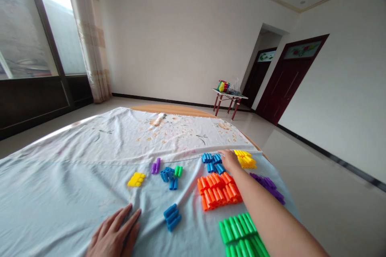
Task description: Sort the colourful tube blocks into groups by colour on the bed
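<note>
Head view: your left hand (116,231) lies flat, right hand (230,160) by blue pieces (211,158), grip unclear; right piles (218,190) look colour-grouped, left clusters (136,179) ungathered.

A small table (231,94) bearing bags (223,86) near the pale wall (175,36) — dark-red door (285,80) right, curtain (88,32) left.

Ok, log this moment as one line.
left hand: on cloth | right hand: beside blue pieces, grip unclear | nearby: orange pieces, green pieces
</note>
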The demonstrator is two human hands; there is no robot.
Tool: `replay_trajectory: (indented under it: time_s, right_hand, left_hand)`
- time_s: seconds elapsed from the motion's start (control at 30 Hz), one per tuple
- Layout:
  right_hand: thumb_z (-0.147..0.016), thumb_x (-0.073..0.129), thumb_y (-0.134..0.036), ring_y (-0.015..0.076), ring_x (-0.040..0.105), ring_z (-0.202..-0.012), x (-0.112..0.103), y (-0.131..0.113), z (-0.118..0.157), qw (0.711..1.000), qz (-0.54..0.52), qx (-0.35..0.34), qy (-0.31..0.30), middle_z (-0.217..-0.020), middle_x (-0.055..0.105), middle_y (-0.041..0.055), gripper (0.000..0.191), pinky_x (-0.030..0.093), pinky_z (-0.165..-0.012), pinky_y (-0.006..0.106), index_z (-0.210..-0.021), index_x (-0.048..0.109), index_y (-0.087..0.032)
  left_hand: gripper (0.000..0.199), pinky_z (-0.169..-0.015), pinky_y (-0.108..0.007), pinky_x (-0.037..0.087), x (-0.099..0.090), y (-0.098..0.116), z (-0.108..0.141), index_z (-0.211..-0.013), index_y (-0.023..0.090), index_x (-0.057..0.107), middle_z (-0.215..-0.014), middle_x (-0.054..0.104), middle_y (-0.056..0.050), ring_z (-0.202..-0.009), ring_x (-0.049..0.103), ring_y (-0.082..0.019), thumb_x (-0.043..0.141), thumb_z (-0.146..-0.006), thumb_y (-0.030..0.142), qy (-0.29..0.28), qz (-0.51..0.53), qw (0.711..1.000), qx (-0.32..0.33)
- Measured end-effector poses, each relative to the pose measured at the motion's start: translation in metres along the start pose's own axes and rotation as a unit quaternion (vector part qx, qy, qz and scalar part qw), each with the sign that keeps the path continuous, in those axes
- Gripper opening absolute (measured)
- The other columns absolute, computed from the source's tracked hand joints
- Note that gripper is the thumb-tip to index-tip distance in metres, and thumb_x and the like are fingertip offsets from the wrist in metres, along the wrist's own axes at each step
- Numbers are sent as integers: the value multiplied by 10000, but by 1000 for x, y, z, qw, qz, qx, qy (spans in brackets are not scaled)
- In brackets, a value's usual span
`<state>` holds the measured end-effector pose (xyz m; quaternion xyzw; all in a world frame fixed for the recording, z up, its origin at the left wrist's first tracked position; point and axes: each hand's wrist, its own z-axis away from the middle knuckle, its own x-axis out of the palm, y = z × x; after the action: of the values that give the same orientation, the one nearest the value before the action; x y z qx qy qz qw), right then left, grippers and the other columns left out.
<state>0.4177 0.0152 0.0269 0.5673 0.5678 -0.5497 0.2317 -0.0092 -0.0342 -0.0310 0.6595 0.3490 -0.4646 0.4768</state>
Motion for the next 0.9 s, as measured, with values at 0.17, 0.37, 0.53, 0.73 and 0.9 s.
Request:
replay_trajectory:
  time_s: [0.17,0.37,0.53,0.73,0.9]
  right_hand:
    - [-803,484,-108,188,523,-1076,-17,-64,23,993,-66,-94,2,-1111,643,46,371,362,-968,321,-1122,629,-229]
    - [-808,596,-354,191,563,-933,-2,-138,115,964,-175,-188,-75,-931,665,24,246,433,-861,310,-1024,666,-259]
    - [-599,759,-470,253,537,-953,25,-157,168,975,-166,-108,-102,-953,598,69,450,437,-844,369,-948,643,-212]
    - [-651,700,-230,229,504,-1001,23,-158,179,965,-168,-155,-127,-1023,585,50,462,400,-914,348,-1098,583,-240]
    - [-669,607,-141,214,478,-1025,6,-145,183,950,-164,-217,-156,-1101,580,25,589,373,-941,346,-1226,515,-309]
  left_hand:
    - [433,-1056,-425,291,-8,9,4,-1190,343,556,-1335,512,8,-1247,414,-218,336,-834,454,-3,-11,1000,2]
    - [422,-1042,-421,291,-14,15,7,-1183,338,566,-1314,530,-2,-1236,413,-224,317,-852,414,7,-4,1000,4]
    - [426,-1035,-424,292,-17,18,6,-1192,323,561,-1314,529,-21,-1234,415,-238,342,-839,415,3,-2,1000,2]
    - [447,-1022,-424,305,-16,17,5,-1207,311,549,-1320,523,-25,-1235,413,-241,313,-843,417,7,-18,1000,12]
    - [458,-1015,-414,311,-16,16,5,-1211,306,547,-1317,527,-27,-1230,421,-243,299,-845,423,10,-29,999,16]
